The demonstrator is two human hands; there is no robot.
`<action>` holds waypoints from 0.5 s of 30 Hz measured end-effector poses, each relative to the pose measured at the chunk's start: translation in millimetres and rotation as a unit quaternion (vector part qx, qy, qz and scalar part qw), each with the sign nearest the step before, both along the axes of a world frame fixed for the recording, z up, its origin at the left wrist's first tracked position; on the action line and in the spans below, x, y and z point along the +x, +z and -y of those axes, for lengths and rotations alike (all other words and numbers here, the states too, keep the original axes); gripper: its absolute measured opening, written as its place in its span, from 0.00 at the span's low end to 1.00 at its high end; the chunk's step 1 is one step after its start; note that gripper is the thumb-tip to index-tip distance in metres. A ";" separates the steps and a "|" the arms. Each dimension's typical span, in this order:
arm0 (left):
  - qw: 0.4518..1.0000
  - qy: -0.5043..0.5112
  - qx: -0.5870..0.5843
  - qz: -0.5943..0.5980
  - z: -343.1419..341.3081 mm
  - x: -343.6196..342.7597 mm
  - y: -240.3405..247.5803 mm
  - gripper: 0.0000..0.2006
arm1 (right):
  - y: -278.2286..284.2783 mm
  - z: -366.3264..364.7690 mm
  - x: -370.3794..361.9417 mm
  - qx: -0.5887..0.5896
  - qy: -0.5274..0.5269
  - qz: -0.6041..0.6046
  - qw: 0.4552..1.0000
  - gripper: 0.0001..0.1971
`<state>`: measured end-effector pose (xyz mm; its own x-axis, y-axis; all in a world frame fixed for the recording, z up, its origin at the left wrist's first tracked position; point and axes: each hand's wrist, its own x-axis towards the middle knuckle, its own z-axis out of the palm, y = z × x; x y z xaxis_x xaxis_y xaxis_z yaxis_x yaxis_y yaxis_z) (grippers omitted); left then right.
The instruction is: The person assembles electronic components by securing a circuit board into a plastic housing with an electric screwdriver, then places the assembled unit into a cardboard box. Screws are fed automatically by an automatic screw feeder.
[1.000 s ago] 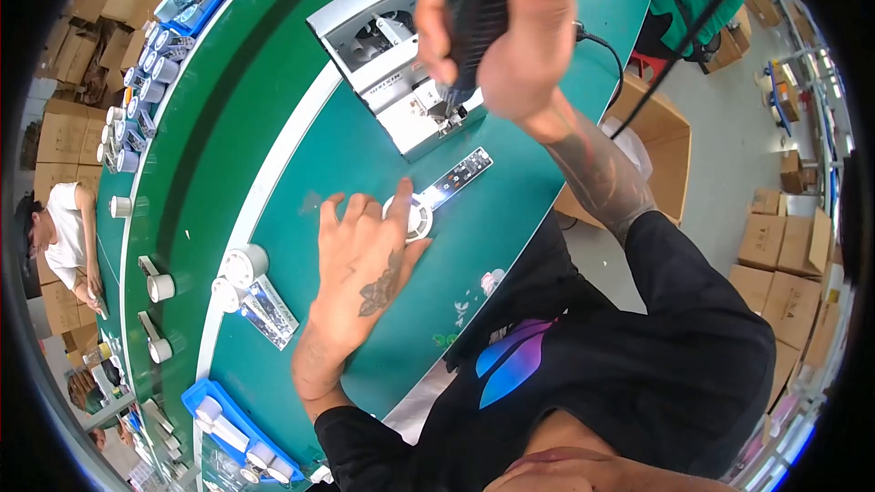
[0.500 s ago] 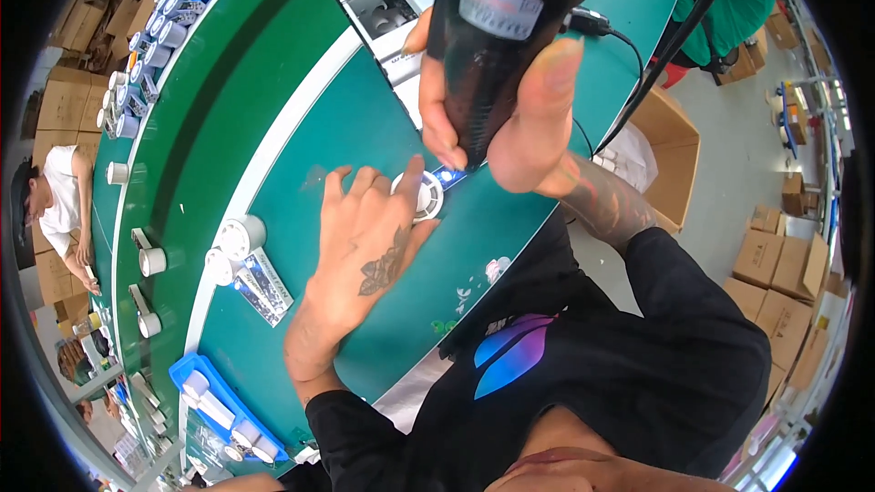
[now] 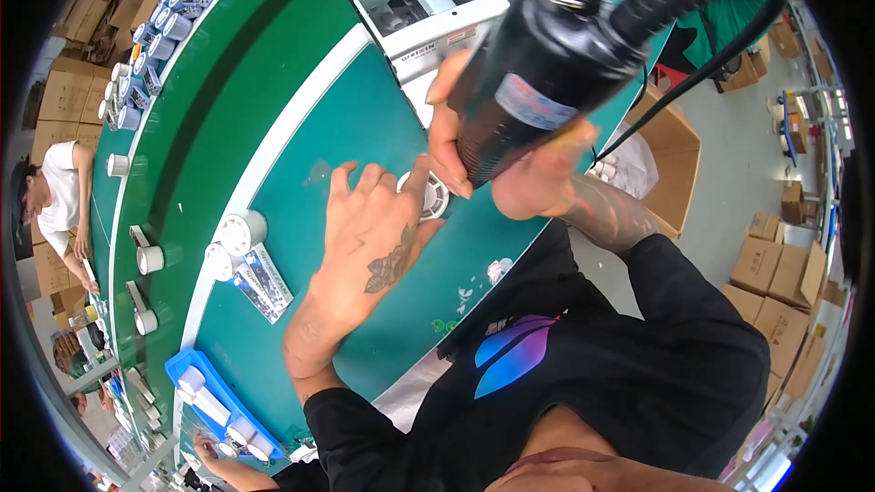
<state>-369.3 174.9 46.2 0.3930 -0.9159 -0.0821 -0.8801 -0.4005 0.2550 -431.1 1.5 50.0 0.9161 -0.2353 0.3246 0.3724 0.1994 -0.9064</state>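
Note:
My right hand (image 3: 527, 187) is wrapped round a black corded electric screwdriver (image 3: 552, 68), its cable end tilted up to the right. The screwdriver's lower end is hidden behind my fingers. Just left of it, my left hand (image 3: 365, 232) lies low over the green table, its fingers bent round a white round part (image 3: 437, 198) with slots in its face. Only the right side of that part shows past the fingers. Left of my left hand sit similar white round pieces (image 3: 242, 232) with printed, handle-like strips (image 3: 262, 281).
A silver open-topped machine (image 3: 428, 46) stands beyond the screwdriver. A blue tray (image 3: 175, 366) of white parts lies lower left, with another person's hand (image 3: 206, 446) beside it. A green conveyor (image 3: 228, 118) curves along the left. An open cardboard box (image 3: 679, 146) stands right of the table.
The screwdriver has swung right and tilted, uncovering more of the silver machine. A blue printed strip beside the round part is now out of sight. Another person's hand has appeared by the blue tray.

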 end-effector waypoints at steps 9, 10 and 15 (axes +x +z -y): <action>1.000 -0.003 0.005 0.004 3.3 0.9 2.1 0.19 | 1.5 4.4 5.9 -0.013 -0.028 0.001 1.000 0.57; 1.000 0.001 0.006 -0.001 2.5 0.9 1.0 0.19 | 1.0 4.1 5.2 -0.013 -0.026 0.000 1.000 0.57; 0.999 -0.021 -0.026 0.034 -0.2 -1.2 -1.7 0.29 | -2.0 7.2 2.9 -0.009 -0.014 -0.011 1.000 0.58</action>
<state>-370.5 175.2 44.5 0.3574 -0.9339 -0.0083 -0.9117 -0.3508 0.2139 -428.2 -5.8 48.0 0.9160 -0.2555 0.3092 0.3579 0.1729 -0.9176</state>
